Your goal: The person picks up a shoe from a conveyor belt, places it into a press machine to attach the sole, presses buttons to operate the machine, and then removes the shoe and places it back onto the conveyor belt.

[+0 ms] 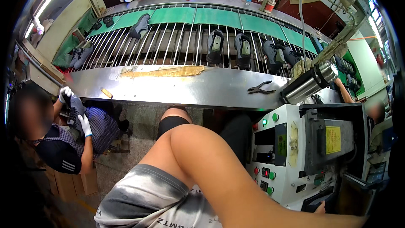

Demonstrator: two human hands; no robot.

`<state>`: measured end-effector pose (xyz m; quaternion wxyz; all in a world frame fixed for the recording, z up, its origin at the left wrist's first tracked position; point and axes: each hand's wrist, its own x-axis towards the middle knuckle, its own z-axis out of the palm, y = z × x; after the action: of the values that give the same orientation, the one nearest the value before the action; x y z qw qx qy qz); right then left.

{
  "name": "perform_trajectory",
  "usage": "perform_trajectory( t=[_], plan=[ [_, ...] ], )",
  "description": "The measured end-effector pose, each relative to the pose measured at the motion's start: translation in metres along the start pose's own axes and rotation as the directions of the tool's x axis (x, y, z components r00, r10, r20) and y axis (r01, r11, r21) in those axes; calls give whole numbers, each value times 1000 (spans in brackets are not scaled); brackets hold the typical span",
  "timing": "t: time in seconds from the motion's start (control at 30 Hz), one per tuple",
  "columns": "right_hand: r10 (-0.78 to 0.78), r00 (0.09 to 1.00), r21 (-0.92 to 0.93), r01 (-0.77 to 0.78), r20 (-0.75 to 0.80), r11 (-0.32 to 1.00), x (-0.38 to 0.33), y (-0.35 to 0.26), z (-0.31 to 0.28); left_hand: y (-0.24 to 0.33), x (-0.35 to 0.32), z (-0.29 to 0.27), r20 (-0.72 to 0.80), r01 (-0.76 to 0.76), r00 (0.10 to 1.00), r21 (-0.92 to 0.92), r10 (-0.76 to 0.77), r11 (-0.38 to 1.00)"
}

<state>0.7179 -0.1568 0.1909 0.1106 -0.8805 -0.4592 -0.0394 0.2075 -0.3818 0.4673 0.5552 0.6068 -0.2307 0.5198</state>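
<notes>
My bare left arm (228,169) is bent across the front of me, its forearm reaching to the lower right, where the left hand passes out of view. Just above that forearm, a few fingertips (320,207) show at the lower opening of a white machine (276,181); I take them for my right hand, mostly hidden. They touch or lie beside a dark thing (310,205) whose kind I cannot make out. Green and red buttons sit on the machine's panel, and a dark-framed unit with a yellow label (333,139) is on its right.
Beyond a metal ledge (160,90), grey shoes (242,50) stand on a roller rack. Pliers (261,88) and a steel flask (310,82) are on the ledge. At left a gloved co-worker holds a grey shoe (75,109); two people work across the rack.
</notes>
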Motion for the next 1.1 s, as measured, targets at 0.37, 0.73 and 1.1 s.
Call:
perform_trajectory(
  t=[0.37,0.73,1.1],
  plan=[
    [52,999,18,-51,-15,999,-12,2,5,15,-1,-1,-46,22,999,-9,-23,1000],
    [411,791,207,-355,-454,912,-33,53,-45,13,-92,-70,-446,26,889,-173,-102,985],
    [316,632,595,293,-708,748,-195,-3,-13,-5,-383,-61,-876,481,19,-415,-483,772]
  ],
)
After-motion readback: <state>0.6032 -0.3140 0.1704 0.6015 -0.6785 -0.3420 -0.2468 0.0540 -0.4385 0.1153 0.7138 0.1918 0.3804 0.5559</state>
